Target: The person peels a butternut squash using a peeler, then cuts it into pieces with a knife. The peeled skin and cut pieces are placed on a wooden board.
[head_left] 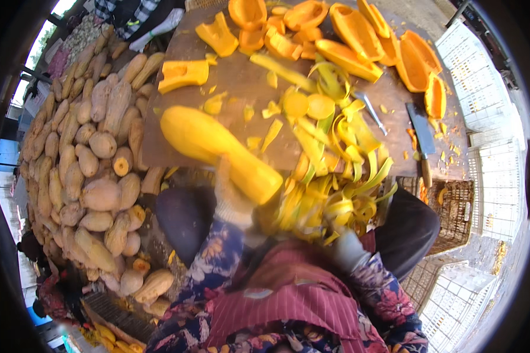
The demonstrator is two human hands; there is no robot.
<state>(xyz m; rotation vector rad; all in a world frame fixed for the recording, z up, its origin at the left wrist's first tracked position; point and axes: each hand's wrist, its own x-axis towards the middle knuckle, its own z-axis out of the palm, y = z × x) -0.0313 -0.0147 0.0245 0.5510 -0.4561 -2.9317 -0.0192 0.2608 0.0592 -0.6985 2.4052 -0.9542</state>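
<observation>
A long peeled butternut squash point(218, 150), bright yellow, lies slantwise over the near edge of the wooden table point(185, 103). My left hand point(229, 200), in a pale glove, grips its lower part from beneath and beside. Long curled strips of peel point(335, 206) hang over the table edge and heap up above my lap. My right hand point(348, 252), gloved in grey, is low beside this heap. Motion blur and the peel hide its fingers, so whatever it may hold cannot be made out.
Hollowed squash halves point(356, 32) line the table's far side. A cleaver point(421, 138) and a slim metal tool point(371, 112) lie to the right. Unpeeled squashes point(103, 194) are piled at left. White crates point(477, 82) and a brown crate point(453, 215) stand at right.
</observation>
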